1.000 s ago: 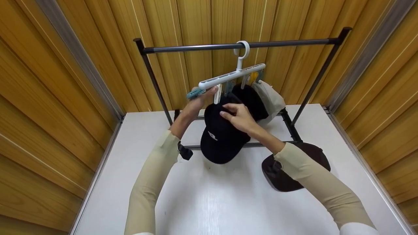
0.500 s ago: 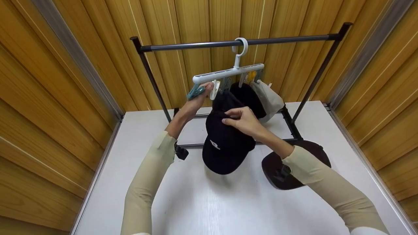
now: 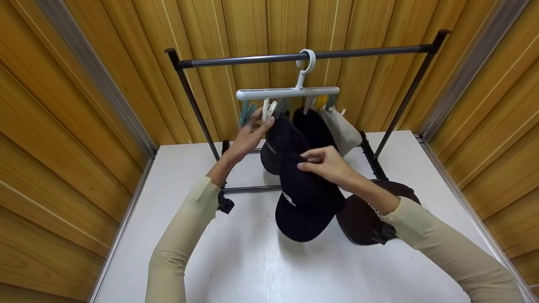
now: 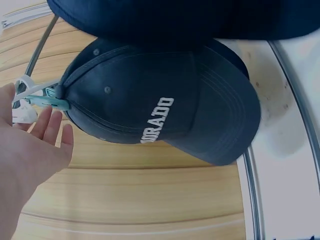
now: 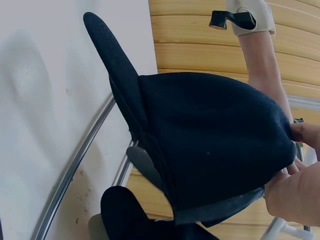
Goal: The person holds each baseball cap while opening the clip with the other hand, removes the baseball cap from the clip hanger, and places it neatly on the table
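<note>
"While the right grip (image 3: 332, 168) is clamped on the crown of the emblem cap (image 3: 305, 204), which step is this?"

"Bringing a cap up to be hung, I'd judge; it dangles brim-down below that grip, not yet clipped."

"And the left grip (image 3: 250, 136)?"

"Up and left of the right one, thumb and fingers on either side of the white clip (image 3: 265, 111); whether they squeeze it, I can't tell."

"Next move?"

"Probably spread that clip, lift the crown into its mouth, and let go only once it bites."

"Edges?"

"Just beyond the right grip hang the lettered cap (image 4: 135, 90) and another black cap (image 3: 313, 128), so a snag is possible. Above the left grip runs the hanger bar (image 3: 278, 93)."

"Open room?"

"Below and left of the right grip, bare surface (image 3: 240, 252); to its right lies the brown cap (image 3: 358, 223)."
</note>
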### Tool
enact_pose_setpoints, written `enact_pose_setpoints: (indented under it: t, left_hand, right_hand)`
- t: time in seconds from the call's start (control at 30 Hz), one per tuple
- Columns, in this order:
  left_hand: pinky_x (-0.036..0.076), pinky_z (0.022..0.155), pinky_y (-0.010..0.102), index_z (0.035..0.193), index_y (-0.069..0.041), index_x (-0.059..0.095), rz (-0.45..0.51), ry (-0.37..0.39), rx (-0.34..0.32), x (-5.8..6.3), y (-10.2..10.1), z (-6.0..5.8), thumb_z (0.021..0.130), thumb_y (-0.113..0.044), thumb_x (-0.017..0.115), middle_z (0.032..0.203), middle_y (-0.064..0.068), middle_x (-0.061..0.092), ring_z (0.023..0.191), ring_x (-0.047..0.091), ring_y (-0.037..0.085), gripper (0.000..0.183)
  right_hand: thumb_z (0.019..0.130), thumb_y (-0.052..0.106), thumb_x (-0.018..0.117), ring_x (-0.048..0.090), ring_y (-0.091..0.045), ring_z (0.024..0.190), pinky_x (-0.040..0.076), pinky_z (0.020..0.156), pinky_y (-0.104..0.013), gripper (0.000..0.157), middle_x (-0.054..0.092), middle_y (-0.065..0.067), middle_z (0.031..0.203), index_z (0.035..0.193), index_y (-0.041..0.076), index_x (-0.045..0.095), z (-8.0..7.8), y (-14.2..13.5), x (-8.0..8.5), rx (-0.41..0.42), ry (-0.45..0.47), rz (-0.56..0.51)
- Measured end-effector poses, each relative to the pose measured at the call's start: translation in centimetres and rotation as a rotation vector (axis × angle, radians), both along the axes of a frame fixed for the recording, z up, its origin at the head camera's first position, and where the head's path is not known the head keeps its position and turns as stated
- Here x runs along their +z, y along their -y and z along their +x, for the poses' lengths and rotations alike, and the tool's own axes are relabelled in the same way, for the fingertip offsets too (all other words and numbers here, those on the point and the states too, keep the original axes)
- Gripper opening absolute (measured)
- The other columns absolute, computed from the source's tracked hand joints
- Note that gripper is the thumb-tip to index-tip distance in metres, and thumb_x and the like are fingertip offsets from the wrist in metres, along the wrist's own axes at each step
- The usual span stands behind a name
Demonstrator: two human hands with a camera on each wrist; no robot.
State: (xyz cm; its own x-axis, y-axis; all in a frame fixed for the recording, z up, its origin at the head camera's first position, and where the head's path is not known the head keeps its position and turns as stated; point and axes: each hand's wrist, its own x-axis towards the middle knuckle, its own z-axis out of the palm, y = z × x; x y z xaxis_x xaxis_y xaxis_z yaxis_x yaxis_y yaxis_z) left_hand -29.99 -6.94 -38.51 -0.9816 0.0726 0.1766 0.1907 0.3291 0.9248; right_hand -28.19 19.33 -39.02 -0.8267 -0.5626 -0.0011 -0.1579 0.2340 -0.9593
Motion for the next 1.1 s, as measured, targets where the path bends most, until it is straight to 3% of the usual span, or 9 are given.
enact_pose_setpoints:
  t: [0.13,0.27,0.43,0.57,0.8,0.9,1.1]
  left_hand:
    - [0.036,0.12,0.05,0.16,-0.014,0.034,-0.13,-0.136,0.018,-0.7,0.7,0.2,0.106,-0.029,0.056,0.157,0.014,0.045,0.145,0.043,0.029,0.06]
    - [0.027,0.124,0.055,0.162,-0.013,0.03,-0.28,-0.217,0.045,-1.3,1.6,0.9,0.105,-0.03,0.058,0.165,0.014,0.035,0.153,0.032,0.032,0.066]
    - [0.024,0.124,0.059,0.16,-0.006,0.033,-0.562,-0.338,0.143,-2.5,3.0,2.3,0.103,-0.034,0.061,0.165,0.016,0.033,0.153,0.031,0.035,0.069]
    - [0.017,0.127,0.058,0.162,-0.01,0.027,-0.755,-0.27,0.203,-3.5,4.7,4.0,0.101,-0.044,0.063,0.17,0.014,0.024,0.158,0.021,0.032,0.079]
    - [0.006,0.128,0.059,0.165,-0.015,0.019,-0.98,-0.172,0.256,-5.6,7.7,5.8,0.096,-0.058,0.063,0.173,0.016,0.01,0.161,0.006,0.035,0.092]
    - [0.004,0.128,0.059,0.165,-0.017,0.019,-1.028,-0.144,0.262,-6.5,8.8,6.4,0.095,-0.058,0.064,0.173,0.017,0.008,0.161,0.003,0.036,0.093]
    - [0.005,0.127,0.061,0.165,-0.015,0.02,-1.037,-0.1,0.268,-7.7,10.0,7.4,0.094,-0.056,0.065,0.172,0.02,0.007,0.161,0.003,0.037,0.093]
  right_hand:
    - [0.09,0.009,0.073,0.07,0.0,0.075,0.057,0.069,-0.017,0.033,0.077,0.011,0.086,0.119,-0.007,0.07,-0.2,-1.2,-0.2,-0.012,0.048,-0.006]
    - [0.091,0.009,0.071,0.071,-0.002,0.074,0.057,0.067,-0.019,0.031,0.076,0.014,0.081,0.118,-0.006,0.069,-0.5,-2.4,-0.4,-0.02,0.084,0.009]
    - [0.09,0.008,0.07,0.07,-0.002,0.074,0.057,0.068,-0.019,0.024,0.075,0.014,0.08,0.111,-0.002,0.07,-0.7,-3.6,-1.0,-0.02,0.108,0.031]
    - [0.089,0.006,0.067,0.069,-0.001,0.075,0.056,0.069,-0.018,0.016,0.074,0.015,0.079,0.104,0.004,0.069,-0.8,-4.2,-1.4,-0.031,0.134,0.04]
    - [0.09,0.007,0.063,0.066,0.0,0.079,0.052,0.075,-0.017,0.013,0.072,0.018,0.08,0.102,0.008,0.067,-1.2,-5.4,-2.1,-0.062,0.142,0.074]
    - [0.091,0.009,0.061,0.064,0.0,0.08,0.051,0.076,-0.017,0.013,0.071,0.018,0.08,0.102,0.008,0.066,-1.3,-5.8,-2.5,-0.073,0.134,0.086]
    - [0.093,0.008,0.056,0.062,-0.001,0.082,0.048,0.079,-0.017,0.019,0.068,0.018,0.083,0.11,0.003,0.064,-1.9,-6.3,-3.4,-0.087,0.129,0.095]
